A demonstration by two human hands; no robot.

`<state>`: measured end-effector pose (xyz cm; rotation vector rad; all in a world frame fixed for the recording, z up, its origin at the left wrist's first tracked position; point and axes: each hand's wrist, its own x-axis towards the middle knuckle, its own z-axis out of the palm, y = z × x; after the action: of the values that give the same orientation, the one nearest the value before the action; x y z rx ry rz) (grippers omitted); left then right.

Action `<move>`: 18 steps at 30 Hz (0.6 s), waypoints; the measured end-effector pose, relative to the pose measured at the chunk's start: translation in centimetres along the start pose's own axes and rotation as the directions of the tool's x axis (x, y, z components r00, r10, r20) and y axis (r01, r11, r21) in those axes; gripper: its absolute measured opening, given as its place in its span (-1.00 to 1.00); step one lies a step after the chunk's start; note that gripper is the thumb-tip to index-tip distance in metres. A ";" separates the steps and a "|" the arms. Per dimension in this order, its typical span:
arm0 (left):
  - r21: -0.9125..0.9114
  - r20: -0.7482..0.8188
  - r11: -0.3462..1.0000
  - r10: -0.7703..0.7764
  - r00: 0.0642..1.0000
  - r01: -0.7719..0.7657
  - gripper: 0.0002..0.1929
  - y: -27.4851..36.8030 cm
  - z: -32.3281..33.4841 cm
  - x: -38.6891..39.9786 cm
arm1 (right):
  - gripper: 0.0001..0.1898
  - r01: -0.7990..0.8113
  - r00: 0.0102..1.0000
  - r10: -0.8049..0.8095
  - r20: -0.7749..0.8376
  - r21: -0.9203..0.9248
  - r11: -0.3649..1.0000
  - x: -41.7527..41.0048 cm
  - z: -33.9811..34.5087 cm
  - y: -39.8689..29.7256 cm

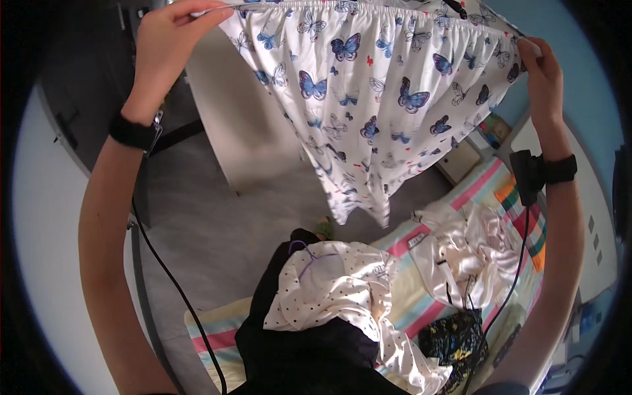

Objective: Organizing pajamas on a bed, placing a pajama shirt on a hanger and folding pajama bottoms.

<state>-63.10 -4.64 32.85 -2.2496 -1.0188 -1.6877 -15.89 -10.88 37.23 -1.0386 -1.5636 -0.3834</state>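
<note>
Between my raised hands hangs a white butterfly-print garment (365, 89) with a gathered elastic edge along its top. My left hand (180, 42) pinches one end of that edge at the upper left. The other end is gripped by my right hand (543, 74) at the upper right. The garment narrows downward to pointed folds above the floor. Across my lap lies a cream satin polka-dot garment (340, 291), with a purple hanger (311, 259) on it.
I sit on a bed with a striped sheet (424, 316). To the right lie a crumpled pale satin garment (469, 252), a black patterned cloth (454, 335) and a plaid cloth (523, 217). A white panel (232, 108) stands at left on the grey floor (197, 256). Black cables run beside both arms.
</note>
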 end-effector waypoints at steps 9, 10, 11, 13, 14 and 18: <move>-0.141 -0.016 0.988 0.062 0.998 -0.064 -0.81 -2.0 -8.3 4.9 | -0.74 0.056 0.994 -0.047 -0.097 0.085 0.995 3.9 7.2 -2.7; -0.152 0.008 0.988 0.035 0.999 -0.033 -0.81 -3.0 -7.9 4.9 | -0.74 0.022 0.996 -0.016 -0.090 0.072 0.997 3.8 7.5 -2.7; -0.151 0.030 0.989 0.002 1.000 0.003 -0.82 -3.3 -8.3 4.6 | -0.74 0.029 0.995 -0.020 -0.096 0.089 0.996 3.4 8.3 -2.6; 0.002 0.061 0.994 -0.110 0.992 0.110 -0.86 -2.1 -8.3 3.2 | -0.78 0.034 0.998 -0.034 -0.057 -0.003 0.999 2.1 9.1 -2.7; -0.052 0.039 0.995 -0.082 0.996 0.084 -0.84 -3.0 -8.3 2.6 | -0.78 0.039 0.997 -0.039 -0.064 0.005 0.999 1.5 9.6 -3.0; -0.128 0.070 0.982 -0.131 0.989 0.140 -0.86 -3.6 -8.5 1.8 | -0.83 -0.028 0.999 0.023 0.041 0.112 0.993 0.3 11.9 -2.7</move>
<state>-71.70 -5.37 36.53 -2.3774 -1.1293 -1.8003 -25.40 -3.60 34.92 -0.9834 -1.5876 -0.2555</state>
